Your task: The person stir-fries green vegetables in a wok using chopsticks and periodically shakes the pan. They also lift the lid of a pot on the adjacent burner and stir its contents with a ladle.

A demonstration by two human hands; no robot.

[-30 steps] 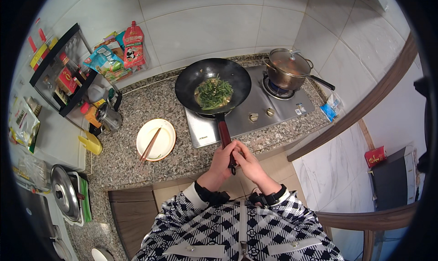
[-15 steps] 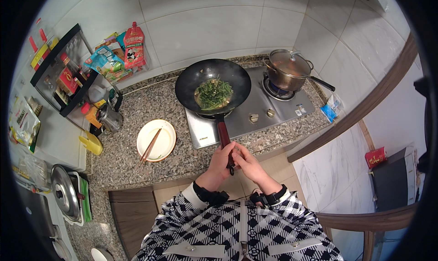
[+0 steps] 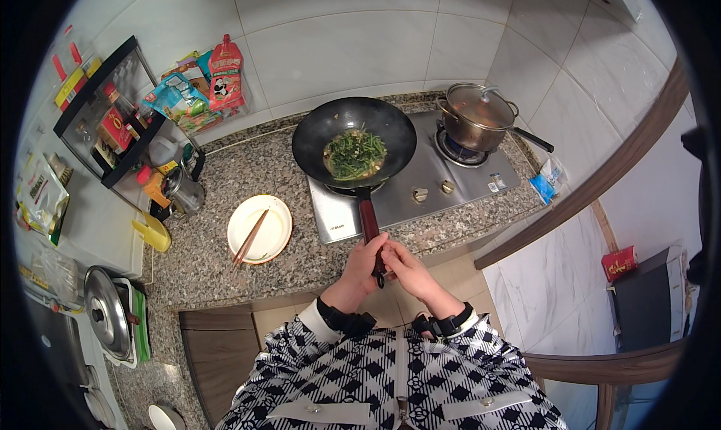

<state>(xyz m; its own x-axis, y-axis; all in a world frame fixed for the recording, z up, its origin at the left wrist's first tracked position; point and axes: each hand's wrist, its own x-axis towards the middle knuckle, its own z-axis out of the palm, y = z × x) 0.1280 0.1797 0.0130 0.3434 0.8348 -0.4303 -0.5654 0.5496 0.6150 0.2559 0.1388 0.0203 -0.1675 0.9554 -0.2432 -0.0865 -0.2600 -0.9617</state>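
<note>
A black wok sits on the left burner with chopped green vegetables in a little liquid at its bottom. Its dark red handle points towards me. Around the lower part of that handle, my left hand is closed. My right hand meets it from the other side, fingers bent against the handle and the left hand; its fingertips are partly hidden. To the left, a white plate on the counter has a pair of wooden chopsticks lying across its rim.
A glass-lidded pot stands on the right burner of the steel gas stove, its black handle sticking out right. Bottles and a black spice rack line the left wall. A metal lid leans at the lower left.
The view has shifted slightly, so the wok and counter things sit a little further right in the picture. Both hands keep their place at the handle.
</note>
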